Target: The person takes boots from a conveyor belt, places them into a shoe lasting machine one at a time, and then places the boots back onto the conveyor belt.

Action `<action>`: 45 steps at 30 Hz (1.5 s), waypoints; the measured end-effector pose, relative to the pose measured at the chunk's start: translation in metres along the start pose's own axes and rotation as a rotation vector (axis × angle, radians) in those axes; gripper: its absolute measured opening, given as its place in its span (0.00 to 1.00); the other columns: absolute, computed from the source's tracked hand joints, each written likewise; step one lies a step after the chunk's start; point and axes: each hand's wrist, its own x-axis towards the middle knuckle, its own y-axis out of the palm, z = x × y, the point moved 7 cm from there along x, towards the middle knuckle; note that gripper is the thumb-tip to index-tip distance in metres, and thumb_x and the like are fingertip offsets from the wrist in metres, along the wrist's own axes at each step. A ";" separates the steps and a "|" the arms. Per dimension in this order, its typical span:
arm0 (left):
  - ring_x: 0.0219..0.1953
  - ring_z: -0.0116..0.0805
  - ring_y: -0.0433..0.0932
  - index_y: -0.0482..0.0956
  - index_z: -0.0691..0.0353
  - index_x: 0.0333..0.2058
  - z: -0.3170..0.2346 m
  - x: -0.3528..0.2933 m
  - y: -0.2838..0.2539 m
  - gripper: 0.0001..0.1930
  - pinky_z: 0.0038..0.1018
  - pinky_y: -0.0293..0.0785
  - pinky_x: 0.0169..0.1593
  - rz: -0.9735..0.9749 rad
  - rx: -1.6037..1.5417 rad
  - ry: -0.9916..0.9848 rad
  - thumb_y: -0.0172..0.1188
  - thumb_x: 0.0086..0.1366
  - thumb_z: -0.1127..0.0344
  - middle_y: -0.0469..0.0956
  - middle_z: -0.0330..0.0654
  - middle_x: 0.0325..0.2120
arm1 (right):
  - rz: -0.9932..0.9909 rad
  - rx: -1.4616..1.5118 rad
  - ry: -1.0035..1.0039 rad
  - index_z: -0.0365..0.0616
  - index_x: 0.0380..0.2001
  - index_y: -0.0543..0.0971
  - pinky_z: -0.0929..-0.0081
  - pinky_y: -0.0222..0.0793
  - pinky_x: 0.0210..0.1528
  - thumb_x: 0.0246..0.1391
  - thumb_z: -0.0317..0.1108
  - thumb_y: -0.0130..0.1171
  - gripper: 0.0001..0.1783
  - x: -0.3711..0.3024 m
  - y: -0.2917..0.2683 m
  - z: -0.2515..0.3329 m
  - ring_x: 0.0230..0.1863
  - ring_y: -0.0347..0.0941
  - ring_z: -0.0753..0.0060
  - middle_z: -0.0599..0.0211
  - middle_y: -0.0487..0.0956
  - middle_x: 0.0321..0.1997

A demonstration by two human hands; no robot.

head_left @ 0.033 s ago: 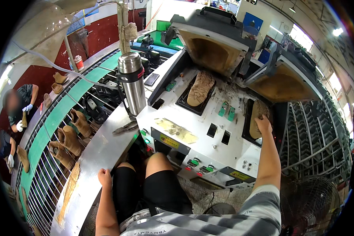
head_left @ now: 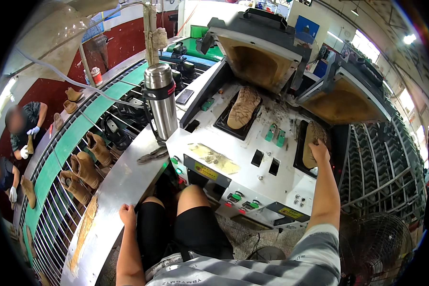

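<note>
My right hand (head_left: 319, 151) reaches out to the right press bay. Its fingers are bent over a tan shoe sole (head_left: 311, 164), which lies lengthwise in a black tray (head_left: 299, 155). What lies under that sole is hidden. A second tan sole (head_left: 243, 108) with a wavy tread rests in the left bay's black tray (head_left: 220, 125), out of touch of either hand. Low at the metal counter's edge, my left hand (head_left: 127, 215) is curled closed, with nothing showing in it.
Two raised press lids (head_left: 257, 57) (head_left: 345, 97) stand open over the white machine (head_left: 200, 143). A steel flask (head_left: 160, 102) and a phone (head_left: 184, 96) sit left of it. Tan boots (head_left: 84, 171) stand on the rail conveyor. Two gloved people work beyond. A fan (head_left: 376, 248) is at right.
</note>
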 end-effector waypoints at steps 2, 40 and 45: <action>0.17 0.31 0.61 0.63 0.64 0.15 0.003 -0.002 0.001 0.14 0.33 0.62 0.25 0.013 -0.002 -0.003 0.56 0.53 0.66 0.64 0.42 0.11 | -0.054 -0.027 0.003 0.54 0.65 0.64 0.57 0.62 0.62 0.51 0.60 0.52 0.40 -0.007 -0.003 0.001 0.64 0.64 0.50 0.57 0.67 0.65; 0.30 0.57 0.77 0.80 0.60 0.25 -0.091 0.032 0.044 0.12 0.46 0.73 0.35 0.069 0.261 0.035 0.54 0.56 0.59 0.79 0.54 0.25 | 0.877 1.318 -0.689 0.41 0.48 0.71 0.75 0.71 0.44 0.51 0.24 0.60 0.19 -0.246 0.143 0.265 0.40 0.74 0.73 0.65 0.77 0.39; 0.27 0.52 0.78 0.78 0.60 0.19 -0.045 0.027 0.011 0.13 0.44 0.73 0.32 0.139 0.390 0.294 0.57 0.55 0.58 0.78 0.50 0.21 | -0.260 0.392 -0.377 0.47 0.65 0.55 0.53 0.61 0.61 0.40 0.59 0.68 0.54 -0.117 0.064 0.328 0.63 0.61 0.43 0.42 0.60 0.64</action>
